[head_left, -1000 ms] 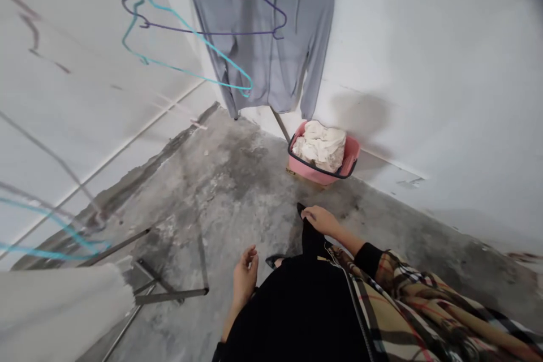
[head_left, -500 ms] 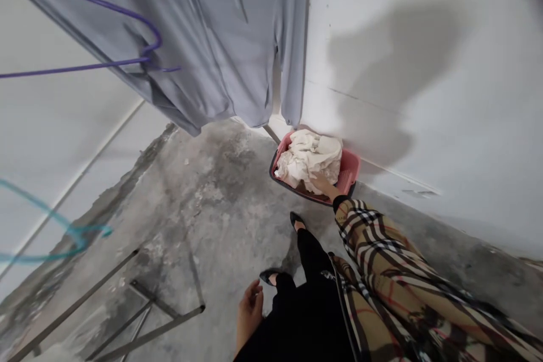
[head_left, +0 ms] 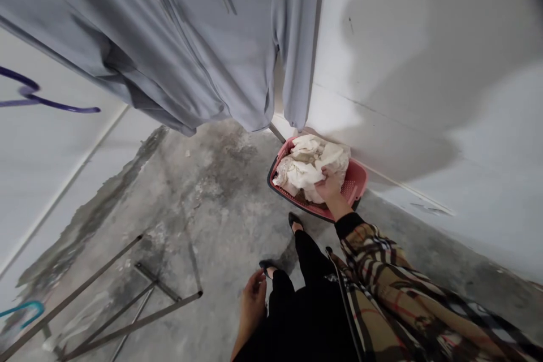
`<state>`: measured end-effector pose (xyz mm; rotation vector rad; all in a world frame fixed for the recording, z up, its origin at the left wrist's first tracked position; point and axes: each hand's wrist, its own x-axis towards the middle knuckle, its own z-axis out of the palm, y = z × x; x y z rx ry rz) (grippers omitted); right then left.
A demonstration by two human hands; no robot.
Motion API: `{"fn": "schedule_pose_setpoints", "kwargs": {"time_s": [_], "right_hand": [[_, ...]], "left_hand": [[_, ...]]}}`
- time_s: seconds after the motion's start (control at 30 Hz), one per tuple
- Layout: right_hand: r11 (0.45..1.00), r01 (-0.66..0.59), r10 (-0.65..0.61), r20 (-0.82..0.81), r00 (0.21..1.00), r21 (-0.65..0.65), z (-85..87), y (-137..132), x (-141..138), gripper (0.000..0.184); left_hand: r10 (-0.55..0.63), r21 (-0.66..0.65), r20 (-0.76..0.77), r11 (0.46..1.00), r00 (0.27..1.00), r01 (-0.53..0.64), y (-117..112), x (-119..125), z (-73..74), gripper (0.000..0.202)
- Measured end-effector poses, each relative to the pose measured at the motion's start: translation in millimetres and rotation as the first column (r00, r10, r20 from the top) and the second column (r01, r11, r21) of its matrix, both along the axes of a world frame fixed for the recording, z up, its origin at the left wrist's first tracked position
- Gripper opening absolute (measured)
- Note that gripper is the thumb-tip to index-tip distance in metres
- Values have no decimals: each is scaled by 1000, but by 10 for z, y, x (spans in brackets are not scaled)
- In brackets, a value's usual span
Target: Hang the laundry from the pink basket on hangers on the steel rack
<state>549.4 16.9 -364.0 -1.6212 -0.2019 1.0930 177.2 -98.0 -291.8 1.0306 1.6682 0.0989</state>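
Observation:
A heap of white cloth, likely a garment, lies crumpled in a pink plastic basket with a dark outer rim. My right hand reaches down into the basket and grips the near side of the white cloth, its fingers partly sunk in the folds. Low in front of my body, my left hand hangs beside my black trousers. Its fingers are loosely bent and nothing shows in them.
A grey-blue long-sleeved garment hangs overhead. Parts of a purple hanger and a turquoise hanger show at left. A metal folding-rack frame stands lower left on the concrete floor. A white wall rises behind the basket.
My right hand has shifted slightly and now bunches the white cloth in its fingers. The view has moved, so the hangers sit further left and lower. My left hand stays low.

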Motion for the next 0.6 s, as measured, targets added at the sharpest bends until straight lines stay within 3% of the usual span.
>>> {"fn": "schedule_pose_setpoints", "kwargs": {"time_s": [0.13,0.2,0.27,0.33,0.37,0.47,0.53,0.6], "right_hand": [[984,141,-95,-345,934,108,445,-277,-274,2],[979,120,-15,-533,846,162,767,-407,-455,8],[975,52,95,-621,778,215,1117,-495,-632,11],[961,-17,201,-658,725,276,1461,-542,-783,13],[950,-49,253,-665,703,309,1620,-556,-844,13],[902,-103,373,-637,675,420,2020,-590,-980,14],[869,-118,417,-582,698,481,2213,-615,-1055,15],[839,-165,434,-457,776,518,2352,-636,-1142,15]], "left_hand": [[-162,98,64,983,985,155,307,343,-88,50],[-242,167,58,959,969,229,517,559,-109,60],[-287,235,30,933,958,272,731,771,-87,75],[-338,305,37,900,940,312,903,935,-22,84],[-353,339,60,887,934,313,960,988,22,80],[-367,403,169,873,915,276,984,1006,171,45],[-342,419,247,881,907,218,904,910,271,28],[-293,431,308,891,905,142,801,754,366,22]]}}
